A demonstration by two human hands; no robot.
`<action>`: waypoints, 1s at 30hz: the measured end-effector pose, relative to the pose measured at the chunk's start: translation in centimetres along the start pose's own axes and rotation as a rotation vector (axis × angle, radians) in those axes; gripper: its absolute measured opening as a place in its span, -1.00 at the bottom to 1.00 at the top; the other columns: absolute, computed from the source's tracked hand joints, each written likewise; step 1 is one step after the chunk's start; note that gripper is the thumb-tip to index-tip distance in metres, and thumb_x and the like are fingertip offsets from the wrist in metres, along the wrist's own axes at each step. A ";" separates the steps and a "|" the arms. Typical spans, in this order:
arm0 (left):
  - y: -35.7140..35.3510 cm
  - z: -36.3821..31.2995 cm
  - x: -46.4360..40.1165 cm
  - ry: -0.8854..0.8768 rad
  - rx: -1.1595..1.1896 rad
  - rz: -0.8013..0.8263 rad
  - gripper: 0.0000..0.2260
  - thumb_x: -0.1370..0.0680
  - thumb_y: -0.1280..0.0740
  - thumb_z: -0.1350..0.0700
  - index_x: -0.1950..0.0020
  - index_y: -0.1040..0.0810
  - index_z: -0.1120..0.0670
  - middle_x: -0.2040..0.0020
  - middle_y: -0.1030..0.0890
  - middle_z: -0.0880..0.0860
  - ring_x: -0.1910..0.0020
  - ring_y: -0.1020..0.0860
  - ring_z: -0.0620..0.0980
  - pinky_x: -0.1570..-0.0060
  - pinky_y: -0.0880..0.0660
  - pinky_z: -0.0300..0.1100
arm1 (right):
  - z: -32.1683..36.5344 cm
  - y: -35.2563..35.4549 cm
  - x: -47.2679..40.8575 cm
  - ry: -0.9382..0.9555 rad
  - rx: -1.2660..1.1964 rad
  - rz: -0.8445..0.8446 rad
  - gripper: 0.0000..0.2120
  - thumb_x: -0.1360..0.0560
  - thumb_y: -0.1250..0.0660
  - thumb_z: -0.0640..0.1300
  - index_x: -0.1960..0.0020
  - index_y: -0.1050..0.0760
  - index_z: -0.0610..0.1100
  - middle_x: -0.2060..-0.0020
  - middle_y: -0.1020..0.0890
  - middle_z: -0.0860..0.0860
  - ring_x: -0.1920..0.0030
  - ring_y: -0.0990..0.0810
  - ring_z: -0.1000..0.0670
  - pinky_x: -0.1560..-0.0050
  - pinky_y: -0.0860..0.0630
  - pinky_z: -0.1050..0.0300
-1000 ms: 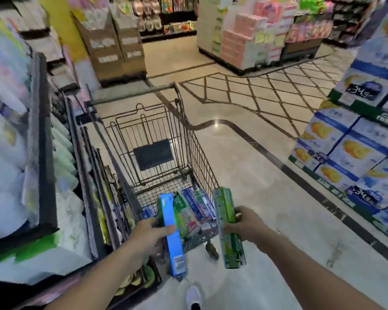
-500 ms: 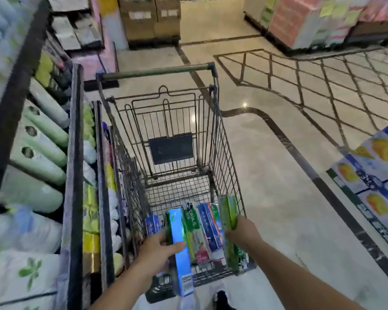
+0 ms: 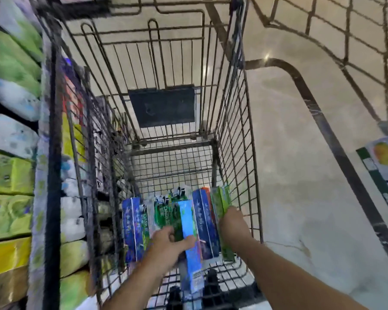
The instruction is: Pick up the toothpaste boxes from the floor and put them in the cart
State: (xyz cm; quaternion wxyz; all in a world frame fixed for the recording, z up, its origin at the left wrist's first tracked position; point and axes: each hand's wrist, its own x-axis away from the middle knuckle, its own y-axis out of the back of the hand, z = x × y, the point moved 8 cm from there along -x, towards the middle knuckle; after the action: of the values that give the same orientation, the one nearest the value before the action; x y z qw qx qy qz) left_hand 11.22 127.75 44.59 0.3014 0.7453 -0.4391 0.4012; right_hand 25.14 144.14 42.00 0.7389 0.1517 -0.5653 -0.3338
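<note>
A dark wire shopping cart (image 3: 235,135) fills the middle of the view. At its near end several toothpaste boxes (image 3: 166,215) lie side by side on the wire floor, blue and green ones. My left hand (image 3: 168,245) grips a light blue toothpaste box (image 3: 188,233) that lies lengthwise over the row. My right hand (image 3: 233,222) holds a green toothpaste box (image 3: 221,202) down inside the cart, against its right wall. Both forearms reach in from the bottom edge.
Store shelves (image 3: 47,153) with green, yellow and white packs stand close along the cart's left side. Polished beige floor (image 3: 300,175) with dark inlay lines spreads to the right. A stack of blue and white cartons (image 3: 385,157) sits at the right edge.
The view has tipped down and closer over the cart. Both hands have gone forward and down, so the blue and green boxes are now inside the cart among the others.
</note>
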 end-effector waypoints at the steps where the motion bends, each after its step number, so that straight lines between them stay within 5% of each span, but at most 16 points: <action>1: -0.5 0.0 -0.6 -0.006 -0.012 -0.003 -0.71 -0.46 -0.54 0.11 -0.11 -0.61 0.18 0.08 -0.73 0.10 0.10 -0.72 0.10 0.07 -0.65 0.07 | -0.2 -0.4 -0.3 0.009 0.011 0.019 -0.68 -0.68 -0.01 -0.23 -0.36 -0.32 -0.35 -0.27 -0.47 -0.27 -0.24 -0.49 -0.24 0.36 -0.31 0.34; 3: -1.5 -0.5 -1.6 -0.043 -0.059 -0.028 -0.78 -0.46 -0.54 0.06 -0.02 -0.61 0.08 0.11 -0.72 0.03 0.12 -0.71 0.04 0.07 -0.65 0.09 | -0.4 -0.9 -0.7 0.029 0.028 0.025 -0.70 -0.68 -0.01 -0.25 -0.34 -0.33 -0.34 -0.22 -0.51 -0.25 -0.14 -0.55 -0.22 0.50 -0.28 0.44; 6: -2.6 -2.4 -2.2 -0.118 -0.158 -0.064 -0.78 -0.48 -0.51 -0.01 0.10 -0.47 -0.13 0.15 -0.62 -0.19 0.17 -0.62 -0.19 0.17 -0.57 -0.20 | -0.8 -1.1 -1.0 0.041 0.084 0.018 -0.73 -0.67 -0.03 -0.26 -0.29 -0.38 -0.31 0.07 -0.60 -0.09 0.29 -0.52 0.03 0.57 -0.25 0.35; 9: -3.9 -4.1 -2.9 -0.162 -0.295 -0.104 -0.79 -0.48 -0.50 -0.06 0.11 -0.47 -0.11 0.17 -0.60 -0.18 0.19 -0.62 -0.18 0.10 -0.58 -0.17 | -0.1 -1.2 -0.5 0.125 0.231 0.080 -0.72 -0.68 -0.06 -0.24 -0.31 -0.38 -0.35 -0.04 -0.57 -0.19 0.30 -0.46 0.08 0.55 -0.35 0.40; 11: -4.8 -5.1 -3.3 -0.182 -0.368 -0.129 -0.80 -0.48 -0.49 -0.10 0.06 -0.55 -0.05 0.20 -0.60 -0.15 0.24 -0.60 -0.20 0.20 -0.55 -0.24 | -0.3 -0.7 -0.4 0.089 0.214 0.073 -0.77 -0.64 -0.16 -0.24 -0.26 -0.42 -0.28 0.11 -0.57 -0.06 0.35 -0.39 0.13 0.52 -0.32 0.34; 14: -5.8 -6.2 -3.7 -0.189 -0.469 -0.181 -0.75 -0.47 -0.46 -0.17 0.20 -0.49 -0.06 0.29 -0.55 -0.13 0.35 -0.51 -0.22 0.41 -0.41 -0.31 | -0.4 -0.1 -0.4 0.073 0.117 0.047 -0.83 -0.58 -0.21 -0.26 -0.16 -0.45 -0.21 0.10 -0.58 -0.04 0.26 -0.47 0.02 0.36 -0.34 0.20; 17: -6.3 -7.1 -4.0 -0.193 -0.521 -0.232 -0.65 -0.42 -0.45 -0.26 0.16 -0.60 0.03 0.29 -0.63 0.00 0.34 -0.60 -0.04 0.37 -0.53 -0.12 | 0.2 1.5 0.0 0.059 -0.146 0.018 -0.78 -0.53 -0.16 -0.36 -0.10 -0.48 -0.20 0.11 -0.58 -0.04 0.15 -0.53 -0.07 0.29 -0.39 0.15; 21: -7.4 -8.6 -3.9 -0.245 -0.649 -0.228 -0.65 -0.45 -0.44 -0.18 0.19 -0.56 0.11 0.30 -0.59 0.05 0.27 -0.62 0.06 0.27 -0.57 -0.07 | 2.0 3.7 0.9 0.127 -0.356 -0.021 -0.77 -0.58 -0.08 -0.31 -0.04 -0.49 -0.15 0.18 -0.59 0.04 0.13 -0.55 -0.05 0.32 -0.38 0.34; 23: -8.4 -8.7 -4.1 -0.253 -0.730 -0.201 -0.74 -0.48 -0.42 0.01 0.05 -0.49 0.18 0.22 -0.55 0.07 0.18 -0.59 0.12 0.29 -0.46 -0.10 | 3.2 4.5 1.6 0.183 -0.419 -0.017 -0.67 -0.62 -0.06 -0.25 -0.28 -0.49 -0.14 -0.11 -0.62 0.02 -0.11 -0.55 -0.05 0.08 -0.39 0.36; 25: -9.3 -8.4 -4.3 -0.264 -0.811 -0.213 -0.71 -0.51 -0.33 0.12 -0.16 -0.42 0.24 0.08 -0.60 0.13 0.09 -0.62 0.17 0.30 -0.41 -0.12 | 4.2 5.2 2.0 0.232 -0.394 -0.019 -0.56 -0.66 -0.05 -0.17 -0.54 -0.26 -0.10 -0.41 -0.44 0.01 -0.39 -0.38 0.01 -0.17 -0.22 0.37; 30: -10.9 -7.9 -5.2 -0.281 -0.950 -0.222 -0.40 -0.55 -0.30 0.02 -0.45 -0.19 0.31 -0.04 -0.66 0.16 -0.06 -0.64 0.17 0.09 -0.56 -0.03 | 4.7 5.8 1.9 0.278 -0.303 -0.008 -0.51 -0.68 -0.06 -0.11 -0.60 -0.12 -0.09 -0.50 -0.34 -0.02 -0.43 -0.32 0.02 -0.10 -0.15 0.34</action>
State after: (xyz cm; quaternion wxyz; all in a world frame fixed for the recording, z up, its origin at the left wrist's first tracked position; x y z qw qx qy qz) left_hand 16.86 140.95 42.93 0.5859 0.6148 -0.5277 0.0183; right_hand 22.90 147.85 48.42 0.8227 0.0859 -0.4008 -0.3939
